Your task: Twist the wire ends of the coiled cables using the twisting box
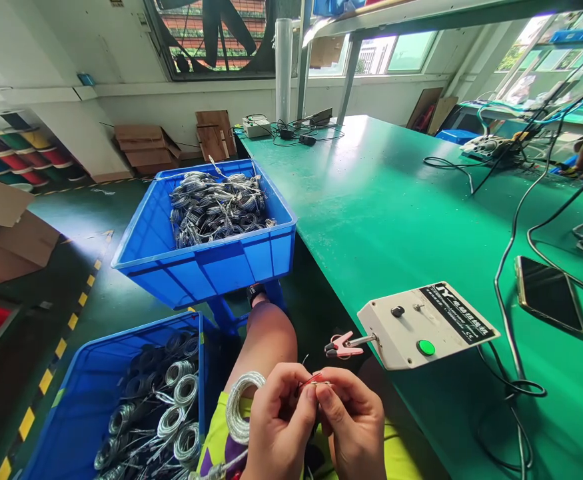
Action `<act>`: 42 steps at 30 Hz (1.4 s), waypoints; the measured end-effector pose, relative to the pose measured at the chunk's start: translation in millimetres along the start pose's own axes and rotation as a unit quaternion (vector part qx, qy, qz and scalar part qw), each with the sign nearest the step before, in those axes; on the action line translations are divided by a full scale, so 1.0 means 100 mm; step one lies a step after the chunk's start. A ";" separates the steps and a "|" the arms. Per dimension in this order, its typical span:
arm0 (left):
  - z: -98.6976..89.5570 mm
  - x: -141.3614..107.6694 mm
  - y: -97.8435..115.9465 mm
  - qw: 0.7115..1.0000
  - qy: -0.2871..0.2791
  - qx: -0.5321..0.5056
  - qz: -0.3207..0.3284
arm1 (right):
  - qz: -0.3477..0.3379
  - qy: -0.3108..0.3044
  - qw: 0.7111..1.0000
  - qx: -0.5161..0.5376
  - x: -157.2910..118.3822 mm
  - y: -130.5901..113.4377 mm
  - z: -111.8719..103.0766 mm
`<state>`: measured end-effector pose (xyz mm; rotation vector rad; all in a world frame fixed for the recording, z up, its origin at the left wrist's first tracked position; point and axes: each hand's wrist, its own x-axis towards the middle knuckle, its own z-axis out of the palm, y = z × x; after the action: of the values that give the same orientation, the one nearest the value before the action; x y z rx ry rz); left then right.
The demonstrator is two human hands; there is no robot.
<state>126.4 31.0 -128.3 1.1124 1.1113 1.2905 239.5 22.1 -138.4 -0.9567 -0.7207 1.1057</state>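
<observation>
The left hand (278, 423) and the right hand (354, 423) meet above the person's lap, fingertips nearly together. The fingers of both are pinched closed, thumb against forefinger, on thin wire ends (316, 380), one of them red; how many strands each hand grips is too small to tell. Just beside the left hand, a coil of clear-jacketed cable (236, 410) lies against the yellow-green shorts (215, 427). Beyond the hands, at the edge of the green bench (371, 200), sits a pale JY machine (406, 333) with a black knob (398, 311), a green button (426, 347) and a pink clip (342, 345) on its shaft, near but apart from the fingers. A smartphone (551, 295) lies to its right among dark cords (506, 267). To the left, a lower blue bin (136, 331) contains more cable coils (171, 421), and a second blue crate (216, 267) farther off is heaped with bundled cables (218, 207).
</observation>
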 end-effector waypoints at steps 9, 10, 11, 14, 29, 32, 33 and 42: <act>-0.07 0.00 -0.01 0.998 -0.011 -0.023 -0.056 | 0.051 0.026 0.998 -0.005 -0.01 0.06 0.02; -0.07 0.00 -0.01 0.998 -0.007 -0.024 -0.057 | 0.060 0.027 0.998 -0.009 -0.02 0.07 0.02; -0.08 0.01 -0.01 0.998 -0.001 -0.025 -0.057 | 0.071 0.029 0.997 -0.013 -0.02 0.08 0.01; -0.07 0.05 -0.03 0.998 0.021 -0.027 -0.058 | 0.098 0.044 0.994 -0.036 0.00 0.12 -0.02; 0.07 0.24 -0.12 0.995 0.034 -0.057 -0.067 | 0.116 0.136 0.971 0.160 0.41 0.35 -0.32; 0.08 0.25 -0.11 0.993 0.009 -0.081 -0.088 | 0.135 0.173 0.959 0.178 0.40 0.41 -0.34; 0.09 0.25 -0.11 0.992 0.002 -0.082 -0.091 | 0.139 0.177 0.957 0.185 0.39 0.43 -0.35; 0.12 0.24 -0.13 0.991 -0.029 -0.095 -0.090 | 0.144 0.156 0.955 0.208 0.35 0.43 -0.36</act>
<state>139.2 55.2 -139.5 0.8823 0.9988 1.1881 263.9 52.0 -192.0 -0.8586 -0.0799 1.2585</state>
